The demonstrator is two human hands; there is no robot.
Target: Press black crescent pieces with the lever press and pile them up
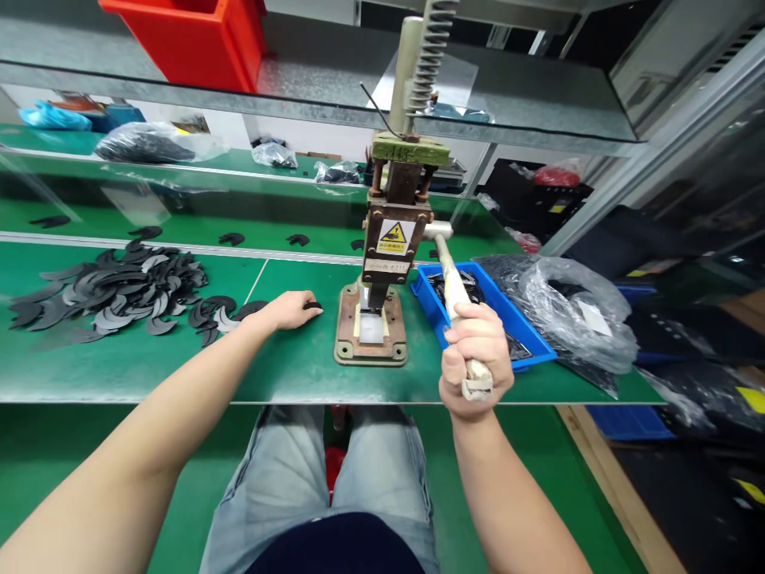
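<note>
A hand-operated arbor press with a warning label stands upright on the green table. My right hand is wrapped round its lever handle, which slopes down toward me on the press's right side. Left of the press base, my left hand has its fingers closed on a black curved piece close to the tabletop. Beneath the press ram, a small light grey block rests on the base. A heap of black crescent-shaped pieces spreads over the table to the left.
At the press's right is a blue bin of dark parts, beside clear plastic bags. Several black curved pieces lie in a row behind the table's metal strip. A red bin stands on the metal shelf above.
</note>
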